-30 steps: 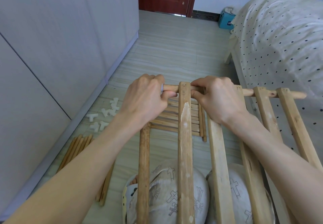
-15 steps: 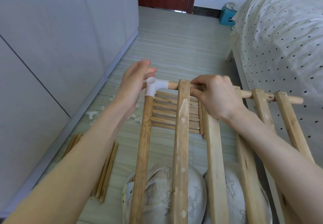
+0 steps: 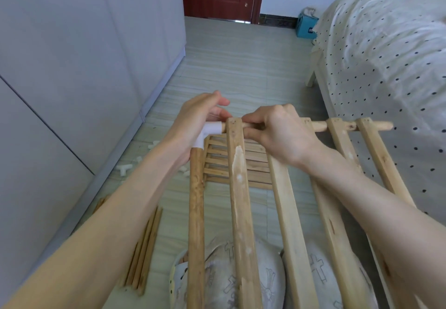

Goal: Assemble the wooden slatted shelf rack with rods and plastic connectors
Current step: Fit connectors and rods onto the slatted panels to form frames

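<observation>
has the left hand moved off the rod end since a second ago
Yes. The left hand has let go of the cross rod and moved outward to the left, now open behind the white corner connector it earlier covered.

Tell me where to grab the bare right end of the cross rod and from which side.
Grip the rod's free end just past the last slat, coming from above with fingers wrapping round it. It sticks out bare and level there, nothing crowding it; the right hand holds farther left.

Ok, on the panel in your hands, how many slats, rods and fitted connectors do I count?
Slats: 5
Rods: 2
Connectors: 1
Total: 8
</observation>
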Tool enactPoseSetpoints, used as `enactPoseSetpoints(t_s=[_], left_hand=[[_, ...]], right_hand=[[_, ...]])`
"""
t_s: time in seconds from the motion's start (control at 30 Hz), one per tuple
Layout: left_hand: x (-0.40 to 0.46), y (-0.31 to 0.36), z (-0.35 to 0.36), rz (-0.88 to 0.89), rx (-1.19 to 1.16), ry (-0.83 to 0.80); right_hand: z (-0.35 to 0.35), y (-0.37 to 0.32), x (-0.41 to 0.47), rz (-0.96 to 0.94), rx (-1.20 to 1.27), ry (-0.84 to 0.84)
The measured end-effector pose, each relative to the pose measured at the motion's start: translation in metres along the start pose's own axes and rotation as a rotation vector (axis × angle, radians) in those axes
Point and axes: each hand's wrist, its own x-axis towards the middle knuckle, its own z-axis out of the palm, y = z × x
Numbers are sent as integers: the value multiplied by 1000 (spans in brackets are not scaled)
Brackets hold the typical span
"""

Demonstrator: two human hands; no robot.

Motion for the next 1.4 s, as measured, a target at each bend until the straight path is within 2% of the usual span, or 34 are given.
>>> enactPoseSetpoints(t_s=[0.1,0.2,0.33,0.53,0.63,0.83,0.9,1.0,1.1,1.2,1.27,1.4], left_hand=[[12,12,-9,41,-56,-42],[14,29,-10,81,28,-93],[17,75,-4,110,-52,-176],[24,153,15,385,-100,-39],[32,169,14,425,-26,71],[26,160,8,184,-158,-49],[27,148,10,108,-131,41],[29,114,15,95,-103,177],[25,71,17,78,-126,210],[22,21,13,-28,-156,229],[18,-14,11,-93,-126,195],[6,-76,6,-168,-127,152]], right_hand=[[-17,6,18,28,83,12],[-50,9,38,22,111,131],[-101,6,63,7,67,253],[-169,-11,92,-52,-40,473],[-181,-21,97,-88,-134,500],[-148,-14,76,-180,-270,343],[-131,-13,68,-191,-301,303],[-108,-12,55,-155,-310,189],[-88,-8,40,-43,-166,-66],[-62,4,24,102,97,-350],[-40,14,12,179,183,-455],[10,40,-3,182,127,-545]])
